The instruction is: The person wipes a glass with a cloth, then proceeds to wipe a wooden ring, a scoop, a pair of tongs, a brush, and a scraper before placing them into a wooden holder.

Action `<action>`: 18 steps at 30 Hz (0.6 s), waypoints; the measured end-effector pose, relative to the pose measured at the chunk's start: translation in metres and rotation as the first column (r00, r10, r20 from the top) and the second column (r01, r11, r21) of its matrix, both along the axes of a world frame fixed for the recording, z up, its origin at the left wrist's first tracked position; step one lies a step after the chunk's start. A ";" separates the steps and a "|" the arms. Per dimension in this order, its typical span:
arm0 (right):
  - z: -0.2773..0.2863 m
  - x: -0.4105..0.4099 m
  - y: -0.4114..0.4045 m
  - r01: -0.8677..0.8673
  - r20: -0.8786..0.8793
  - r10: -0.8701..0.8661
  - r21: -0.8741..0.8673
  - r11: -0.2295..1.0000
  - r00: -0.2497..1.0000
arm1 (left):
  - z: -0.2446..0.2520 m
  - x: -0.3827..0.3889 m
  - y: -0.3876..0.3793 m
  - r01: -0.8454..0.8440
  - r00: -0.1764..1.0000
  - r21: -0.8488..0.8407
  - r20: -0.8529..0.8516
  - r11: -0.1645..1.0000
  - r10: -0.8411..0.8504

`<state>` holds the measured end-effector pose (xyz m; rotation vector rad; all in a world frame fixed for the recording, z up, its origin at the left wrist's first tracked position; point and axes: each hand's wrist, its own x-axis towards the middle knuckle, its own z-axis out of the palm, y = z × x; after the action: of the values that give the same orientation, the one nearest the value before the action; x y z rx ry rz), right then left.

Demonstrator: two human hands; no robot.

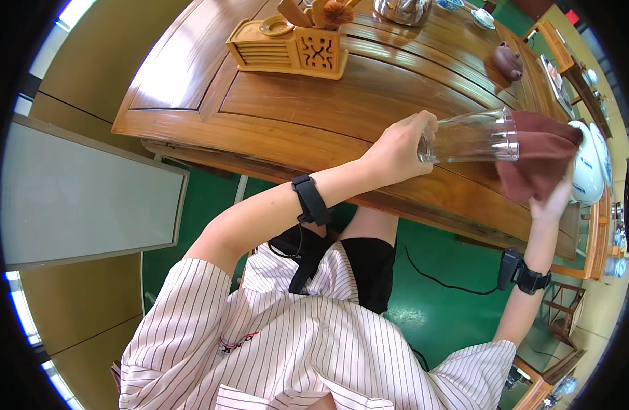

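My left hand (400, 148) grips a clear drinking glass (468, 137) around its base. The glass lies sideways in the air above the front part of the wooden table (294, 107), its mouth facing right. At that mouth hangs a reddish-brown cloth (537, 159), bunched up and held from below by my right hand (552, 197). The cloth hides most of the right fingers. Whether any of it reaches inside the rim, I cannot tell.
A wooden tea-tool holder (288, 48) with a brush stands at the back left. Behind are a shiny metal kettle (404, 10), a purple-brown clay teapot (508, 60) and a lidded cup (483, 19). White-and-blue porcelain (586, 169) sits right of the cloth. A cable (447, 284) hangs from the right wrist strap.
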<state>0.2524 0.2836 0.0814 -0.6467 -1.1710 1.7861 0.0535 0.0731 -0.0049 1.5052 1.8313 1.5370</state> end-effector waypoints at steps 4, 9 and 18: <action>-0.018 -0.022 -0.017 -0.104 0.313 0.043 0.183 0.978 0.949 | 0.002 0.001 -0.002 -0.091 0.986 -0.060 -0.147 0.994 0.081; -0.025 -0.014 0.007 -0.190 0.337 0.121 0.181 0.965 0.934 | -0.001 0.003 -0.003 -0.185 0.962 -0.021 -0.211 0.983 0.176; 0.033 -0.008 -0.013 0.057 0.003 -0.064 0.408 0.911 0.998 | 0.001 0.001 -0.009 -0.170 0.983 -0.059 -0.079 0.984 0.165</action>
<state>0.2443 0.2709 0.1144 -0.4430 -1.4650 1.4222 0.0547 0.0644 -0.0034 1.4283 2.0768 1.4960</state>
